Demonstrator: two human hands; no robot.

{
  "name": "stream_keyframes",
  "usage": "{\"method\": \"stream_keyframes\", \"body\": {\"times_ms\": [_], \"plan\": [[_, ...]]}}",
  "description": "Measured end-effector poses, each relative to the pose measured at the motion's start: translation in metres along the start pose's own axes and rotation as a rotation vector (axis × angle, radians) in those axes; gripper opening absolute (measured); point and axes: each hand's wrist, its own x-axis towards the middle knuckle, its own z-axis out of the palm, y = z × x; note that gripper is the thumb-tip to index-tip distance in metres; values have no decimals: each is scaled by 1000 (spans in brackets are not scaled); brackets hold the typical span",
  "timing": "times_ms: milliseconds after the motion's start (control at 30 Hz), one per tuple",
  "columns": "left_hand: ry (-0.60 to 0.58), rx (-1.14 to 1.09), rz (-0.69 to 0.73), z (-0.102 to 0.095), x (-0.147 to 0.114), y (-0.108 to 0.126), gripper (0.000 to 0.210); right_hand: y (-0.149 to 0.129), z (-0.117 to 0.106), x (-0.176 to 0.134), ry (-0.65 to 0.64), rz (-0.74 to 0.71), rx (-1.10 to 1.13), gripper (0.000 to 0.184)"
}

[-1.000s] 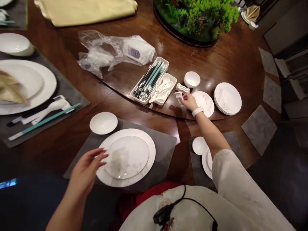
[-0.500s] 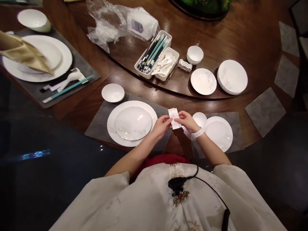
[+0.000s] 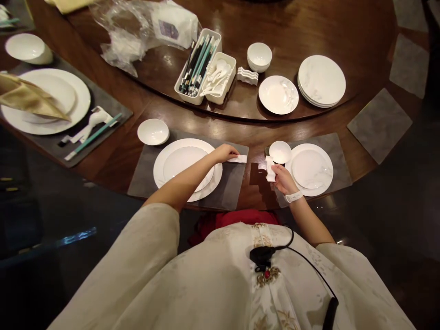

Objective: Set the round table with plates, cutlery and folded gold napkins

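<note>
My left hand (image 3: 226,153) pinches one end of a flat white chopstick rest (image 3: 240,159) at the right side of the left grey placemat (image 3: 230,192). Under my left forearm, a large white plate (image 3: 161,156) with a smaller plate on it is partly covered. My right hand (image 3: 283,178) grips a white chopstick rest (image 3: 270,168) with wavy edges, held at the left edge of the right placemat (image 3: 335,151). Whether it is one piece or more, I cannot tell. Close to it are a small white bowl (image 3: 280,151) and a plate pair (image 3: 311,168).
On the raised round top stand a box of chopsticks (image 3: 197,66), a box of white spoons (image 3: 219,79), stacked chopstick rests (image 3: 248,76), bowls (image 3: 259,57) and plates (image 3: 321,80). A finished-looking setting with a gold napkin (image 3: 30,98) is at left, plastic bags (image 3: 127,46) behind.
My hands, earlier together around the white pieces, have parted. The left has moved down to the left placemat with one chopstick rest; the right keeps hold of another toward the right.
</note>
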Motion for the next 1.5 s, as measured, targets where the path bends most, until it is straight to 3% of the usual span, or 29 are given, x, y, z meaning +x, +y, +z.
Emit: {"method": "stream_keyframes", "body": {"times_ms": [100, 233, 433, 667, 1100, 1300, 1400, 1500], "plan": [[-143, 138, 49, 2, 22, -8, 20, 8, -8, -16, 33, -8, 25, 46], [-184, 186, 106, 8, 33, -17, 23, 17, -17, -28, 67, -16, 36, 43], [-136, 210, 168, 11, 33, -25, 26, 18, -27, -34, 99, -29, 76, 39], [-8, 197, 117, 19, 19, -28, 32, 13, -22, -29, 96, -7, 126, 39], [21, 245, 51, 24, 14, -28, 35, -5, -41, -10, 40, -53, 160, 36], [11, 350, 27, 23, 10, -30, 36, -24, -86, 0, 154, -94, 238, 33], [82, 379, 10, 20, 1, -25, 41, -38, -131, 2, 235, -98, 249, 33], [261, 362, -28, 15, -13, -15, 50, -56, -189, 9, 341, -161, 154, 36]]}}
